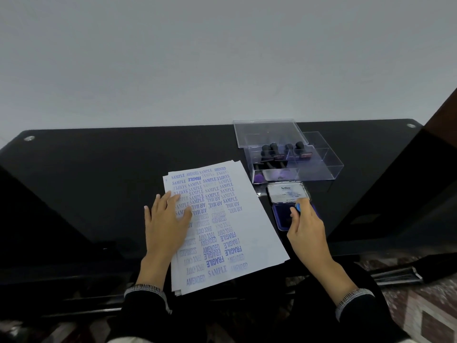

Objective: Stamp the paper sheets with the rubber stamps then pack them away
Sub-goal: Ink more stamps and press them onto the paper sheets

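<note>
While the right hand (305,226) has its grip pinched around a blue-topped stamp (298,207) pressed down on the open ink pad (284,219), the trick here is probably an even dab, straight down, no rocking, so the face inks flat (several prints on the sheet look faint, so I'd guess a firmer dab helps). The left hand (165,219) lies flat with fingers spread on the paper sheets (247,233), pinning the stack to the dark worktop (99,169). The stack sits just left of the pad, near the stamping hand. The clear box (294,159) behind the pad holds the other stamps (273,151), its lid (267,131) propped on its back edge.
</note>
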Demonstrator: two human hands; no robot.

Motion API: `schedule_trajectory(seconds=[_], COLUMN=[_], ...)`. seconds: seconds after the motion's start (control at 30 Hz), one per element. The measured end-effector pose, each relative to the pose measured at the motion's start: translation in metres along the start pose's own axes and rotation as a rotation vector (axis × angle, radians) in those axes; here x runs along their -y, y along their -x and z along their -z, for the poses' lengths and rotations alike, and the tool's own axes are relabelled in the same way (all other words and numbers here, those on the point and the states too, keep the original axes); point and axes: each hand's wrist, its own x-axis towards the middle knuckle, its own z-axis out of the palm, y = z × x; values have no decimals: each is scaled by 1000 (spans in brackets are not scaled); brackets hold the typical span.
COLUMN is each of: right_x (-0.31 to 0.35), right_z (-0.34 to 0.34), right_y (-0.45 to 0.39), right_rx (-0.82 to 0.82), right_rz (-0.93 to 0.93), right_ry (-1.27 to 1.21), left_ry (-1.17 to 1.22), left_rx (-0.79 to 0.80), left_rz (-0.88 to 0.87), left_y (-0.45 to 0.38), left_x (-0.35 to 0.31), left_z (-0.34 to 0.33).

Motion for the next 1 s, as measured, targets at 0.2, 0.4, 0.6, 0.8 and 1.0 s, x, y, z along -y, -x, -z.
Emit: schedule_trajectory(seconds=[0.2,0.4,0.6,0.8,1.0], right_x=[3,7,39,73,75], right_z=[1,6,0,-30,-45], right_y=[1,-3,-16,-21,-21], right_rx=[2,64,178,283,338], right_rz=[-1,-27,-56,64,97], right_ry=[31,14,-243,-368,-312], left_ry=[-19,-34,-40,-48,-42], left_rx=[-8,-25,-42,-37,-49], left_rz=[-5,8,-1,0,-3], left_y=[1,-2,-2,-2,-2], left_x=[1,-1,-1,-1,-1], left_z=[-2,-3,-4,-3,-4])
